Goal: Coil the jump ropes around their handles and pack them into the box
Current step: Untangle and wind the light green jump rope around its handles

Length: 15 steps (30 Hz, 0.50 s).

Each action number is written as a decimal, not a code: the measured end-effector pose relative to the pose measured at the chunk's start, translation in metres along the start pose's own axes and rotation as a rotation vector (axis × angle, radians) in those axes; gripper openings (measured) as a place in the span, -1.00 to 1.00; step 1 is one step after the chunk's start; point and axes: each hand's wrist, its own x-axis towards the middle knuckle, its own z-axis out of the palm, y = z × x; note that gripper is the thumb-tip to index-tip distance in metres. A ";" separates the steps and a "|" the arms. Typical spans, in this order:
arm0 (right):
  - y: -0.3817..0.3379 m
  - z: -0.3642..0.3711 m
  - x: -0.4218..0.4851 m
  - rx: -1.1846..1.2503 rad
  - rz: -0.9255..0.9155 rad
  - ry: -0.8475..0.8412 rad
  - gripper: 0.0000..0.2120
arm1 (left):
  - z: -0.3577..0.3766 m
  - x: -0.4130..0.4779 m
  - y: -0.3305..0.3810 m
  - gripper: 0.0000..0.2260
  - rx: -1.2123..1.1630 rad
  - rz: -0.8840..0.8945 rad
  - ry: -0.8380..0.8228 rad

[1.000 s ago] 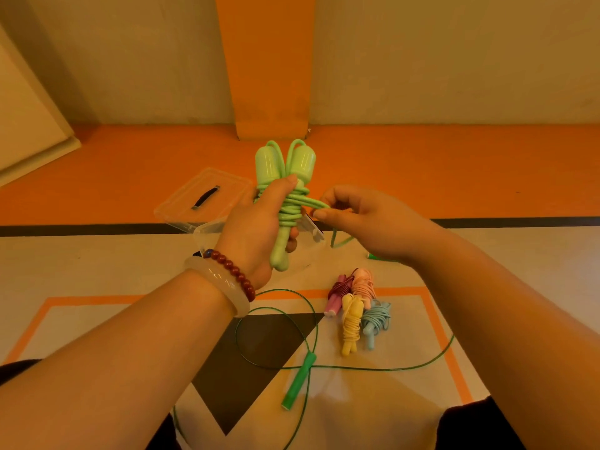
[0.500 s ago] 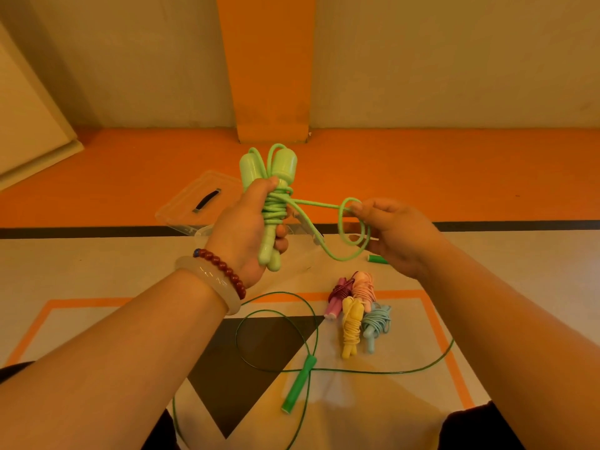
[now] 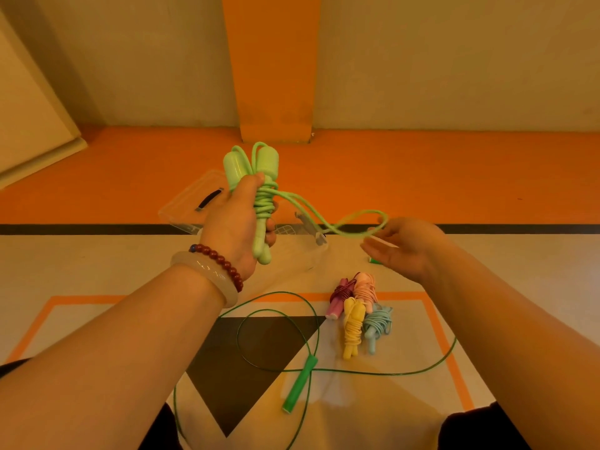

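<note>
Beige wall [image 3: 454, 60] at back, warm dim light; orange pillar [image 3: 272, 66] at ctr; slanted pale panel [image 3: 29, 102] far left; floor: orange band [image 3: 454, 177] along the wall, then black line [image 3: 519, 228], then cream area [image 3: 65, 264] w/ orange outline [image 3: 435, 323] around black triangle [image 3: 227, 368].

**Light and image quality**
Warm amber cast; moderate, even brightness. Shadows soft and faint; wall [image 3: 48, 43] darker at 10 o'clock. Wide-angle stretch at 9 and 3 o'clock. Right hand [image 3: 406, 248] slightly motion-blurred at the fingertips; centre sharp.
</note>
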 end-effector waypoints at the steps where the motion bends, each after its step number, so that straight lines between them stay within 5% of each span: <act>1: -0.001 0.001 -0.002 -0.098 -0.026 -0.010 -0.59 | -0.001 0.001 -0.001 -0.82 0.011 0.007 0.014; 6: -0.003 0.009 -0.019 -0.437 -0.385 0.087 -0.57 | 0.001 0.001 -0.007 -0.74 0.078 0.006 0.055; 10: 0.006 0.024 -0.036 -0.615 -0.658 -0.266 -0.56 | 0.009 -0.007 -0.011 -0.81 0.125 0.031 0.021; 13: 0.016 0.033 -0.044 -0.635 -0.635 -0.525 -0.42 | 0.013 -0.011 -0.017 -0.82 0.195 0.063 -0.023; 15: 0.023 0.036 -0.044 -0.635 -0.596 -0.626 -0.57 | 0.014 -0.015 -0.021 -0.84 0.229 0.080 -0.064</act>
